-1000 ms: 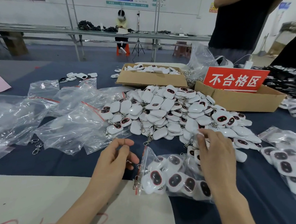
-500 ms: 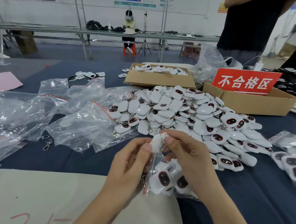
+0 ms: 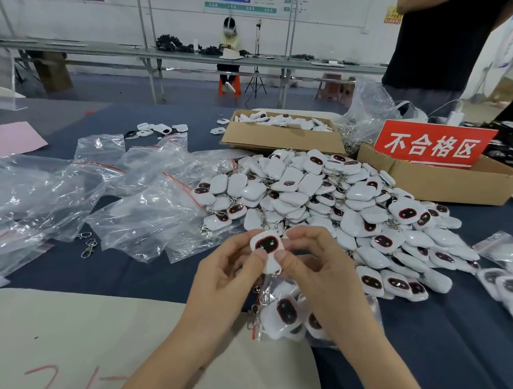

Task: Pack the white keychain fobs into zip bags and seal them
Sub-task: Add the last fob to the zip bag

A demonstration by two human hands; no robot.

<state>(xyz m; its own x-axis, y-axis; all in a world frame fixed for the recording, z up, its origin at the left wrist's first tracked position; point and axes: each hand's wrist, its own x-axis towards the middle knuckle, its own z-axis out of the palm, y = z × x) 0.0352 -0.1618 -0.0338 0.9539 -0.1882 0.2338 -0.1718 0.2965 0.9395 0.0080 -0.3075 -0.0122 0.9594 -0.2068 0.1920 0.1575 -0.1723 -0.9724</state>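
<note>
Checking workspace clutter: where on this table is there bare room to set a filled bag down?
Free: the beige sheet left of the left hand; the blue cloth strip between the sheet and the empty bags; the cloth right of the right hand. Crowded: the fob pile centre, filled bags right.

At frame centre, the left hand [image 3: 228, 271] and right hand [image 3: 314, 268] pinched one white fob [image 3: 267, 246], dark face up, above a part-filled zip bag [image 3: 283, 314]. A fob heap [image 3: 333, 205] lay behind it; empty bags [image 3: 132, 210] spread left, and a red sign [image 3: 433, 144] stood upper right.
</note>
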